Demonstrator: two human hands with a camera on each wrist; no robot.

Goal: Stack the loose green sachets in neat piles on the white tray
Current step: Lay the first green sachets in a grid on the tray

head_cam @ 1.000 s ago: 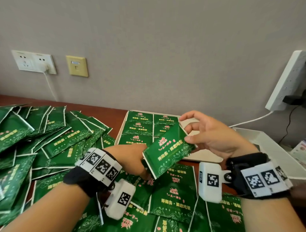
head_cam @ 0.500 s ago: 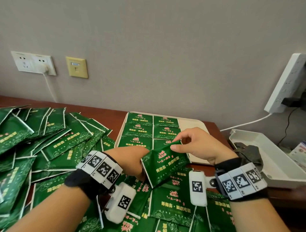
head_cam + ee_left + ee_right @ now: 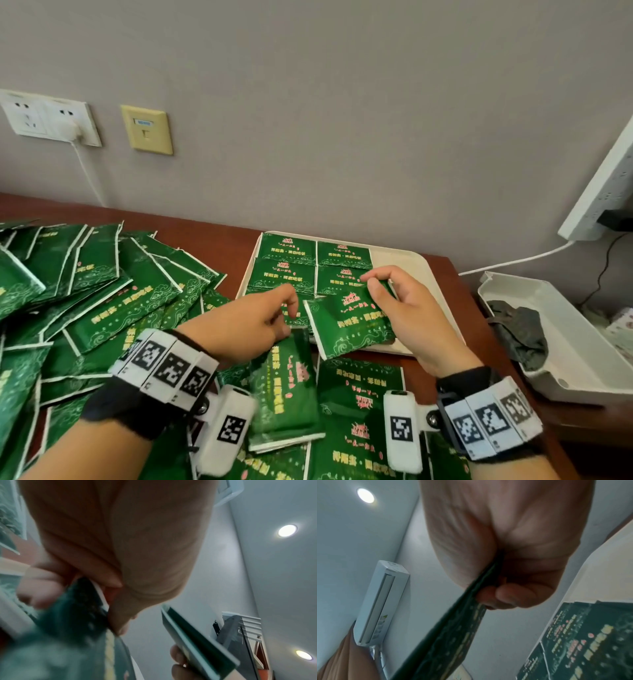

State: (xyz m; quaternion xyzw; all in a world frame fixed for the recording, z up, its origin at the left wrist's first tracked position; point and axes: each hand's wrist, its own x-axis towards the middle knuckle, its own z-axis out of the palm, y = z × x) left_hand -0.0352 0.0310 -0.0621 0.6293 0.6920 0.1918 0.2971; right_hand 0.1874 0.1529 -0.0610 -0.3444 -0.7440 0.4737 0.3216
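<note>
Right hand [image 3: 407,308] pinches sachet [image 3: 349,325] over tray's [image 3: 404,260] near edge; left hand [image 3: 250,322] grips second sachet [image 3: 287,390] just before tray. Stacked sachets [image 3: 287,260] fill tray's left part. Loose pile [image 3: 85,291] left of tray — white bin [image 3: 565,342] right of it.

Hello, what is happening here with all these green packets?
A person is sorting green sachets from a loose heap on the wooden table onto a white tray. The right hand pinches one sachet over the tray's near edge, beside the piles already laid there in rows. The left hand grips another sachet, still above the loose ones. The tray's right part is still bare.
</note>
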